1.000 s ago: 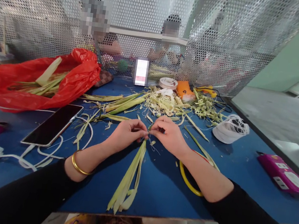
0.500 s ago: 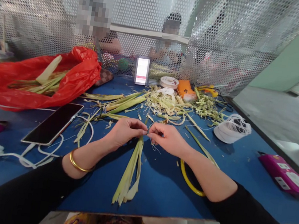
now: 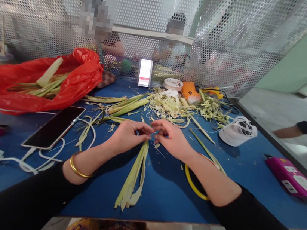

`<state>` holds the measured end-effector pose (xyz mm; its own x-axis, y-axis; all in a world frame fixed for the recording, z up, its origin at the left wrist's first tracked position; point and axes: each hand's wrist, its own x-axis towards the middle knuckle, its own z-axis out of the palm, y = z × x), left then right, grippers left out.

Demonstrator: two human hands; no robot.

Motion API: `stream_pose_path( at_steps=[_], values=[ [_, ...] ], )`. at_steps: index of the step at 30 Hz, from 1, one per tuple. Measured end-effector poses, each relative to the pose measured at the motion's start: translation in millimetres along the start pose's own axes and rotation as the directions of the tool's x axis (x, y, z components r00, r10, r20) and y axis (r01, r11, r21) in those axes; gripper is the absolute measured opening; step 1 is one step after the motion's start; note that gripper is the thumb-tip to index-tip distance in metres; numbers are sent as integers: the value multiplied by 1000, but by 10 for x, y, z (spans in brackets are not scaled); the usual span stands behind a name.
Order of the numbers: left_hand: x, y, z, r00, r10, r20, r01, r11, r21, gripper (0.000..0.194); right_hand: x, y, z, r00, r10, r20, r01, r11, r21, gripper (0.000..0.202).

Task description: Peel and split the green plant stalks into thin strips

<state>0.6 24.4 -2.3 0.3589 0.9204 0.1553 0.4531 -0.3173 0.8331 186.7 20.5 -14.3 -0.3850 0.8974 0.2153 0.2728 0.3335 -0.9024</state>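
A bundle of pale green leaf strips (image 3: 133, 180) hangs down toward the table's front edge, its narrow upper end pinched between the thumb and fingers of my left hand (image 3: 129, 136). Close beside that end is my right hand (image 3: 171, 138), its fingers bent and its thumb and forefinger apart at the tips; whether a thin thread lies between them is too small to tell. Fine thread loops (image 3: 160, 150) show just below the right fingers. Behind both hands lies a pile of shredded husk (image 3: 168, 105).
On the blue table (image 3: 165, 199) are a red bag of leaves (image 3: 86, 68), a phone (image 3: 54, 126) with white cables, a white cord spool (image 3: 236, 133), a yellow ring (image 3: 193, 184) and a magenta device (image 3: 294, 177). People sit behind the perforated screen; another person's arm shows at right.
My right hand's fingers have lifted and spread apart from their pinch near the bundle's top. My left hand keeps its place. A person's arm has appeared at the far right.
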Motion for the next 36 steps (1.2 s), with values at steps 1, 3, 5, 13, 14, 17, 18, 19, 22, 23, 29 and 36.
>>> stream_pose_path(
  at_steps=[1, 3, 5, 13, 14, 17, 18, 19, 22, 23, 29, 36],
  values=[
    [-5, 13, 3, 1000, 15, -4, -15, 1000, 14, 15, -1, -14, 8, 1000, 11, 10, -10, 1000, -9, 32],
    [-14, 34, 8, 999, 38, -8, -38, 999, 26, 17, -3, -37, 18, 1000, 21, 11, -21, 999, -28, 31],
    [-19, 43, 10, 999, 50, 1, -50, 998, 30, 18, -5, -46, 18, 1000, 3, 3, -3, 998, -65, 28],
    [-31, 7, 16, 994, 104, 30, -106, 990, 94, 22, -15, -37, -13, 998, -65, 12, 65, 947, -315, 27],
    [-35, 9, 17, 993, 112, 32, -115, 986, 122, 23, -15, -40, -14, 998, -53, 20, 56, 940, -335, 29],
    [-50, 21, 25, 990, 133, 36, -137, 971, 196, 23, -9, -30, -12, 999, -24, 41, 37, 938, -345, 30],
    [-54, 22, 30, 990, 138, 37, -143, 967, 211, 24, -6, -21, -10, 999, -18, 48, 34, 941, -336, 30],
    [-57, 20, 35, 990, 140, 33, -144, 964, 224, 25, -2, -9, -6, 998, -15, 58, 33, 945, -325, 31],
    [-61, -3, 48, 991, 134, 5, -129, 949, 287, 27, 6, 32, 3, 996, -8, 93, 35, 954, -297, 35],
    [-61, -14, 51, 991, 131, -13, -120, 939, 321, 28, 7, 43, 6, 995, -7, 99, 36, 956, -293, 37],
    [-57, -61, 73, 991, 112, -76, -50, 827, 561, 29, -1, 61, 10, 989, -18, 147, 58, 961, -271, 49],
    [-42, -134, 113, 972, 236, -2, -138, 576, 806, 23, -8, 55, 22, 986, -37, 160, 80, 960, -270, 46]
  ],
)
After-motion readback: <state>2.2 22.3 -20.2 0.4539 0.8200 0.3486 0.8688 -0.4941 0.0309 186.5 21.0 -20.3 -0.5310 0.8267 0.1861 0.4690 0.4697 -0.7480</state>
